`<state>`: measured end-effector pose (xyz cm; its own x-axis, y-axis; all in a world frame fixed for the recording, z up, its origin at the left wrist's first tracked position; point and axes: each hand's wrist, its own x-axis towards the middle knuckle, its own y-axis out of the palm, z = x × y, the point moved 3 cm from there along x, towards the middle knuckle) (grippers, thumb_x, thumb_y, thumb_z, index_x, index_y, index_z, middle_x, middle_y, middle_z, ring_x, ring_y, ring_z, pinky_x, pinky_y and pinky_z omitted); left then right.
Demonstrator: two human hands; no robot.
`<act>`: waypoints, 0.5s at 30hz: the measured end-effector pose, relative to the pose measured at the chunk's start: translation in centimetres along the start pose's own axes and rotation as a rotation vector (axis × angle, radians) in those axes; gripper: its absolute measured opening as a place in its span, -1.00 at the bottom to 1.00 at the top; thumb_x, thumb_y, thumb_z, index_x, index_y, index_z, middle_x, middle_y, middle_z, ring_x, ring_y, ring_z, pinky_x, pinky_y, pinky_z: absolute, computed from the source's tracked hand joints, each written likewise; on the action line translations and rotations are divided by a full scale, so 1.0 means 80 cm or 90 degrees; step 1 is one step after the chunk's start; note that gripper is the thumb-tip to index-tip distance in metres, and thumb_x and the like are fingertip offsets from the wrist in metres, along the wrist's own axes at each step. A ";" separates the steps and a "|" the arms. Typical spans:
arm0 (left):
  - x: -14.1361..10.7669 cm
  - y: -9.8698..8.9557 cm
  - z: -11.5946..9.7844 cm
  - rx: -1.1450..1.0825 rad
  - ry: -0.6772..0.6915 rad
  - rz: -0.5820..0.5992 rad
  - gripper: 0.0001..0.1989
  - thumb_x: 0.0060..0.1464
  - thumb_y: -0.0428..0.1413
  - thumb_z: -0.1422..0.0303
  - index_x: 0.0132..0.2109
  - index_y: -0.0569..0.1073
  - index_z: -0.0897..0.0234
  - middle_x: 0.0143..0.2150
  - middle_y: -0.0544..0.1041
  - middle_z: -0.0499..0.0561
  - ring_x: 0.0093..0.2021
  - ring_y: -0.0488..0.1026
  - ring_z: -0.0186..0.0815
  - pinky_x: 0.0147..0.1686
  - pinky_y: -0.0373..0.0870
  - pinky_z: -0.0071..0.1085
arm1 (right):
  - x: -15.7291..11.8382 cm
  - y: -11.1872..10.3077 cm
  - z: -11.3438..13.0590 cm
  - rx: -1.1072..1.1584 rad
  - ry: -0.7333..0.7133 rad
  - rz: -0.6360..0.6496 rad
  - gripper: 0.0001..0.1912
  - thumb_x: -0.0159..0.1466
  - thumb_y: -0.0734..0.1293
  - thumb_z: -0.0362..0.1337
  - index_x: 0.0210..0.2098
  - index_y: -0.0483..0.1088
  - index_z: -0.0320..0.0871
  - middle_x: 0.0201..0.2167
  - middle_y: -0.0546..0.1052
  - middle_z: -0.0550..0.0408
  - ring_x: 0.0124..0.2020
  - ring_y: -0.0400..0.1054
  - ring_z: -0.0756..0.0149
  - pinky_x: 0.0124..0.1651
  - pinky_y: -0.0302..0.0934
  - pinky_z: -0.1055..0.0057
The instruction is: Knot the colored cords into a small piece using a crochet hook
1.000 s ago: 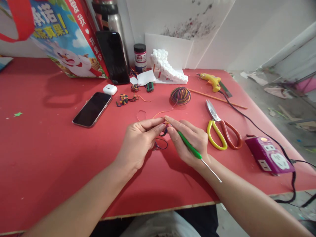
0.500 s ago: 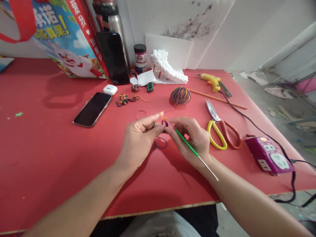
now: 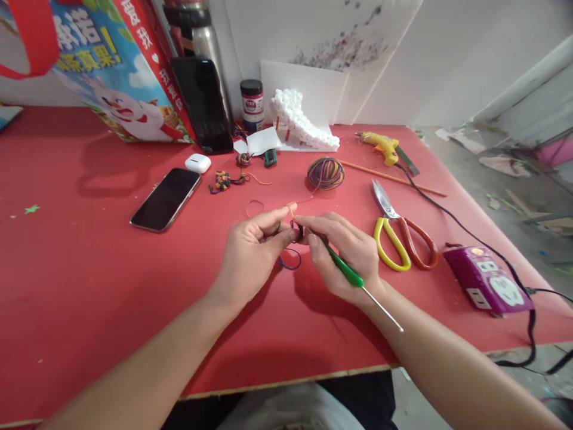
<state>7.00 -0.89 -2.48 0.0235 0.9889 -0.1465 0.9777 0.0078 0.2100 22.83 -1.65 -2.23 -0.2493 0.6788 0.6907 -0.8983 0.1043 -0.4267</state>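
Note:
Between finger and thumb, my left hand point(image 3: 250, 251) pinches a small dark crocheted piece point(image 3: 298, 232), and orange yarn runs over its raised index finger. My right hand point(image 3: 347, 254) is closed on a green-handled crochet hook point(image 3: 348, 269), whose bare metal end points down toward my right wrist. The hook's working tip is at the piece, mostly hidden by my fingers. A multicoloured yarn ball point(image 3: 326, 174) lies just beyond my hands, with a thin strand running from it toward my left index finger. A dark loop of yarn point(image 3: 292, 267) hangs below the piece.
Scissors point(image 3: 392, 230), a purple power socket point(image 3: 487, 280) and a yellow glue gun point(image 3: 380, 146) with its cable are on the right. Phones point(image 3: 166, 200), an earbud case point(image 3: 197, 163), and a crocheted scrap point(image 3: 222, 180) lie left of centre. A shopping bag point(image 3: 129, 113) stands behind.
My right hand's fingers have shifted on the hook, with the index finger now stretched to the piece. The hook's green handle has turned and its rear end sits slightly lower and farther right.

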 end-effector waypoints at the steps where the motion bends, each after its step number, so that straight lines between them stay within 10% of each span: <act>1: 0.000 0.001 0.000 -0.002 0.001 0.007 -0.66 0.01 0.40 0.41 -0.01 0.74 0.17 -0.49 0.53 -0.13 -0.53 0.28 -0.49 -0.50 0.26 -0.53 | -0.002 0.000 -0.002 -0.009 0.021 -0.007 -0.75 0.42 0.29 -0.40 0.05 0.48 -0.09 -0.26 0.65 0.03 -0.33 0.58 0.29 -0.25 0.51 0.34; 15: -0.002 0.003 -0.008 -0.040 -0.048 0.029 -0.58 -0.07 0.48 0.38 0.00 0.73 0.25 -0.48 0.63 -0.06 -0.55 0.42 -0.43 -0.49 0.33 -0.48 | 0.010 -0.007 -0.003 0.096 0.049 -0.055 -0.95 0.37 0.45 -0.38 -0.22 0.53 -0.10 -0.39 0.58 0.10 -0.42 0.48 0.32 -0.34 0.43 0.33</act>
<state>7.11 -0.95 -1.80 0.0848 0.9746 -0.2073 0.9604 -0.0246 0.2775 23.21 -1.00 -1.61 -0.1462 0.7267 0.6712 -0.9606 0.0578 -0.2719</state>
